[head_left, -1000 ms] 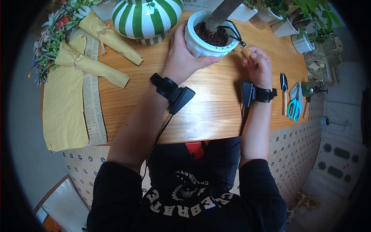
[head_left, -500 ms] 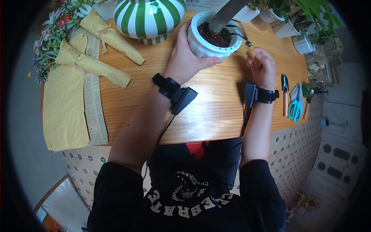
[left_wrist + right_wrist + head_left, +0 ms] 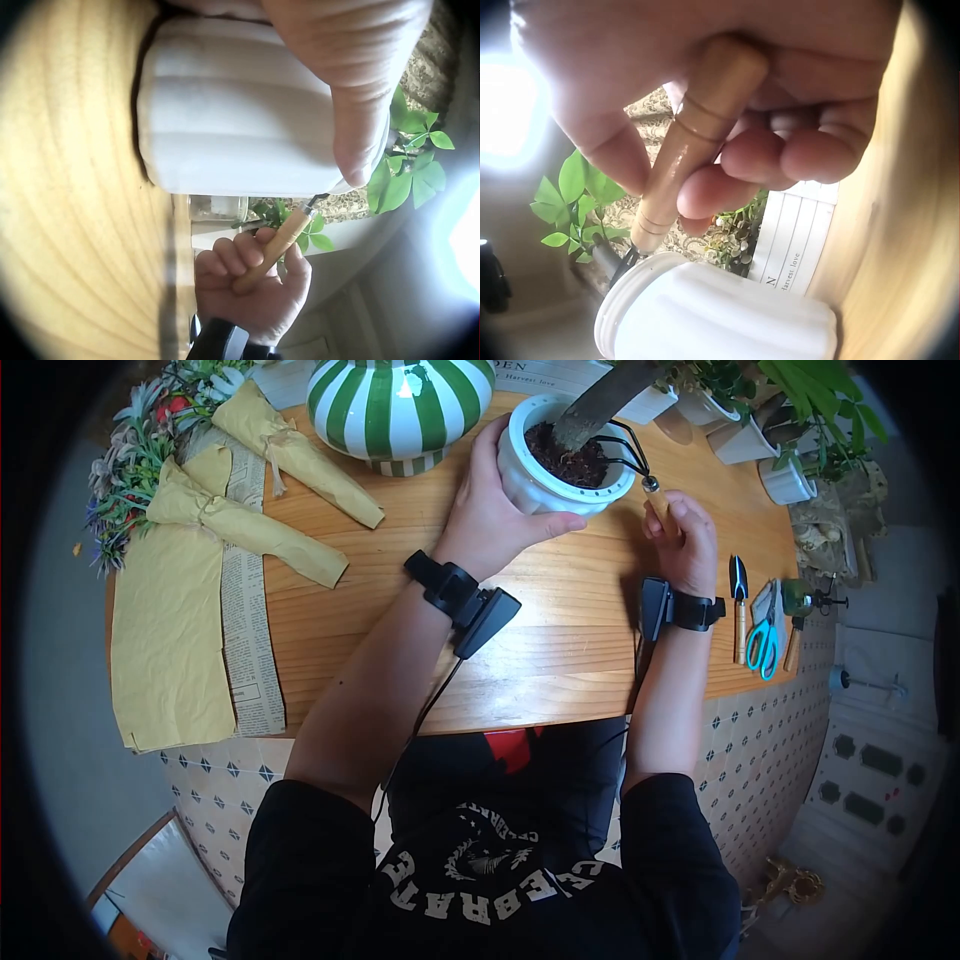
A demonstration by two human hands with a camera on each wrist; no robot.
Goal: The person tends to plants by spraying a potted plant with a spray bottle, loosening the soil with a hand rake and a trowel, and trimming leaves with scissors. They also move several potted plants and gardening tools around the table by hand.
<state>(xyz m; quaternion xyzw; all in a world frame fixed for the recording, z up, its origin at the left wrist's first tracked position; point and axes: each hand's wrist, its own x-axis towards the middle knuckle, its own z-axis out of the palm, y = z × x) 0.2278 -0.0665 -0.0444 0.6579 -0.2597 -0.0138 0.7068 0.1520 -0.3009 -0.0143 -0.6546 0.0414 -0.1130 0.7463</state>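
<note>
A white pot (image 3: 560, 490) holding dark soil (image 3: 568, 460) and a thick trunk (image 3: 600, 408) stands near the table's far side. My left hand (image 3: 497, 520) grips its left and near sides, the thumb lying along the outer wall below the rim. In my right hand (image 3: 685, 538) is the wooden handle (image 3: 682, 150) of a small rake, held between thumb and curled fingers. The rake's black tines (image 3: 630, 452) reach over the rim at the right, their tips at the soil beside the trunk. The left wrist view shows the pot's smooth wall (image 3: 240, 112).
A green-striped vase (image 3: 400, 410) stands left of the pot. Paper-wrapped flowers (image 3: 270, 540) lie at the left over newspaper. A small trowel (image 3: 740, 610), blue-handled scissors (image 3: 765, 645) and a green bottle (image 3: 797, 596) are at the right. Potted plants (image 3: 790, 480) line the far right.
The pot and my left hand have shifted slightly right in the head view. My right hand moved right and slightly down with the rake; its tines went from left of the rim to the soil's right part.
</note>
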